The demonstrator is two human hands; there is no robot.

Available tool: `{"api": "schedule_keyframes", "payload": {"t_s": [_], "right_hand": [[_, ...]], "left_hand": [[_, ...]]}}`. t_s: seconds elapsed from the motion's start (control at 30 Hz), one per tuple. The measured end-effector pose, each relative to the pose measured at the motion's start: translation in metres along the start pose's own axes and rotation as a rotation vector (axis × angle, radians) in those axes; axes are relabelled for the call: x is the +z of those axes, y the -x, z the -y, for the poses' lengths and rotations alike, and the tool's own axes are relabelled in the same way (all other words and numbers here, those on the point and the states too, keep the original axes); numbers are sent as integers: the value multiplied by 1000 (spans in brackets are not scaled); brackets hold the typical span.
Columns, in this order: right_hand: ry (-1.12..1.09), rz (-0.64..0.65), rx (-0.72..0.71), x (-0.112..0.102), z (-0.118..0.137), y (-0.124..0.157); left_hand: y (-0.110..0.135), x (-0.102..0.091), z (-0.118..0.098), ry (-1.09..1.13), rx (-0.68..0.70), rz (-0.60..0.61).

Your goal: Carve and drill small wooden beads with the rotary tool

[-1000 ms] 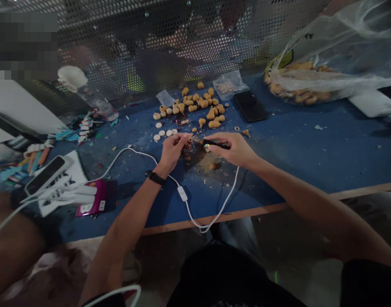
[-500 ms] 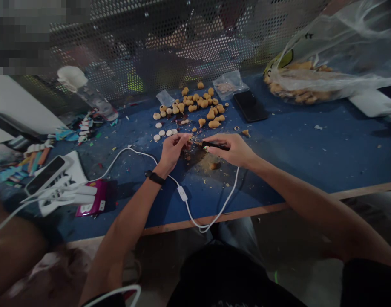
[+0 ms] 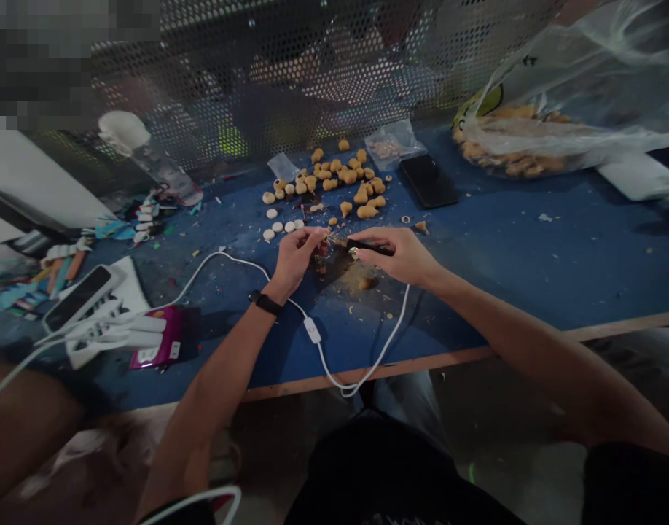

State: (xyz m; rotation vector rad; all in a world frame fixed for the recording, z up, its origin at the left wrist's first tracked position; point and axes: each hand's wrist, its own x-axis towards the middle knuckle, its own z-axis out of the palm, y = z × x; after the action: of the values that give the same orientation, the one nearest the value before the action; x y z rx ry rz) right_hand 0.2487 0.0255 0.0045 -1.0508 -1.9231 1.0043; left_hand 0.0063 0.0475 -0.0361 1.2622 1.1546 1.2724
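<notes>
"How many hands are at work?"

"Two, close together over the desk. The left hand pinches one small piece. The right hand is clamped on one black tool, whose tip is just beside the piece."

"Around them?"

"One white cable loops near. Farther off lie about five white discs and a tan heap, too many to count. One black phone is to its right, and a second phone lies far left."
</notes>
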Motion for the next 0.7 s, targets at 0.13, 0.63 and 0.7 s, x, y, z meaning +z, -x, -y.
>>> {"api": "schedule_keyframes", "payload": {"t_s": [0.13, 0.63, 0.7], "right_hand": [[-11, -4, 1, 1, -3, -1], [6, -24, -8, 1, 0, 0], [14, -20, -9, 1, 0, 0]], "left_hand": [[0, 0, 0, 4, 12, 7], [1, 1, -1, 27, 0, 7], [0, 0, 0, 31, -2, 2]]}}
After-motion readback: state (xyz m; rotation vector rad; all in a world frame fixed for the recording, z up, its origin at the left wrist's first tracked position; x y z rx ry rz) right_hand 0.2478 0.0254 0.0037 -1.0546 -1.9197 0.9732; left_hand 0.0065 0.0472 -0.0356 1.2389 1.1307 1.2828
